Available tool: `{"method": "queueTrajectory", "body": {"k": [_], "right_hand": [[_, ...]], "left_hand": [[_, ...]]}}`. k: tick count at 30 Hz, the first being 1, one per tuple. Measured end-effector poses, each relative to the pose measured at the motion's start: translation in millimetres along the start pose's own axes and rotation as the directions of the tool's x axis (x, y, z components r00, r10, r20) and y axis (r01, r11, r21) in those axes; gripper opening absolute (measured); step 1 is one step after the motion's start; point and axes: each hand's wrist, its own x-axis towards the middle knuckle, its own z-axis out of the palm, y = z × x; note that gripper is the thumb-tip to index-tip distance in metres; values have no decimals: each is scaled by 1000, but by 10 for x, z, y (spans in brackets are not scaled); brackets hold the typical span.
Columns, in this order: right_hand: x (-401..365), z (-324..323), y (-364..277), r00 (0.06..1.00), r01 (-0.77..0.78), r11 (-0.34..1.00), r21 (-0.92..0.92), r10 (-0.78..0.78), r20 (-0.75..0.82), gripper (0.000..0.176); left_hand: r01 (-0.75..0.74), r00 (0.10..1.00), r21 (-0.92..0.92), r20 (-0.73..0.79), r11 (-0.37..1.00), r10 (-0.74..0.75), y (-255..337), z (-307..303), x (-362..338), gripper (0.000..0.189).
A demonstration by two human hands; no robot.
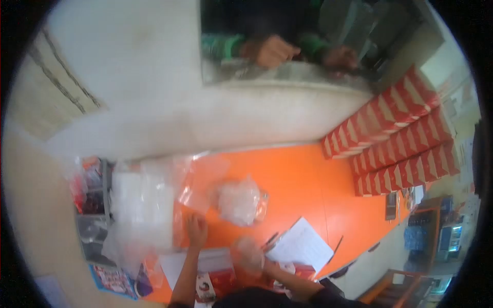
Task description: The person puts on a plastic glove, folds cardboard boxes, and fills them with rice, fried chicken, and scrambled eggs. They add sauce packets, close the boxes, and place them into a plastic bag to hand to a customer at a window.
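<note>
Dark clothing (257, 299) lies nearest. My left grip (197, 231) and right grip (250, 254) blur; I cannot tell their closure. Plastic bundle (238, 203) sits on the worktop (292, 179), just beyond right, rightward of left.

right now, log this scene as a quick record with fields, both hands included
surface: orange table
left: left hand near whitish plastic bags, blurred, hold unclear
right: right hand, blurred, seemingly with clear plastic about it
centre: crumpled clear plastic bundle
papers: white sheet, dark pen-like object by its edge
far right: red-and-tan boxes in rows
top: another person's hands, green sleeves
</note>
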Motion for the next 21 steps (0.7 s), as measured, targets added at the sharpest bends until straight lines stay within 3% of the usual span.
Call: {"method": "queueTrajectory", "body": {"k": [1,2,3,5,7,8,9,11,12,14,16,17,19,21], "right_hand": [[-67,-21,-357,974,102,989,105,-121,193,28],[-185,97,-612,934,195,970,147,-230,275,22],[-446,509,-541,940,252,957,142,-277,201,24],[-763,1078,-440,936,337,940,47,-340,94,30],[-916,1208,-539,935,354,930,-102,-352,34,36],[-812,1055,-827,959,264,954,-140,-244,144,44],[-691,945,-836,929,319,936,-150,-278,243,42],[-587,744,-792,842,415,896,-155,-314,437,38],[-526,700,-735,859,432,879,-201,-334,387,41],[-479,665,-518,882,451,843,-295,-369,295,47],[-607,786,-337,862,506,803,-314,-463,206,43],[-648,849,-230,841,538,774,-334,-517,159,42],[-1117,1194,104,820,572,748,-336,-519,241,46],[-1321,1193,177,797,603,685,-409,-501,336,46]], "left_hand": [[211,972,-382,182,900,-150,26,-185,-193,20],[230,945,-407,311,884,-102,191,-601,-395,21],[298,900,-287,402,911,-167,375,-880,-595,24],[112,907,-78,414,991,-70,285,-1073,-1217,35],[79,853,-72,522,994,-30,530,-1467,-1599,35],[-120,870,-195,451,973,198,509,-1485,-1773,37],[-314,837,-300,361,901,412,505,-1494,-1885,39],[-74,904,-285,386,956,185,646,-1463,-1974,39],[52,914,-282,399,958,68,716,-1439,-2025,39],[-171,931,84,340,982,133,869,-1385,-1962,36],[-302,919,356,354,884,172,1078,-1373,-1901,29],[-301,919,343,355,890,174,978,-1295,-1979,38],[-302,919,321,350,898,184,686,-1056,-2117,58],[-269,867,274,486,924,108,840,-1208,-2059,71]]}}
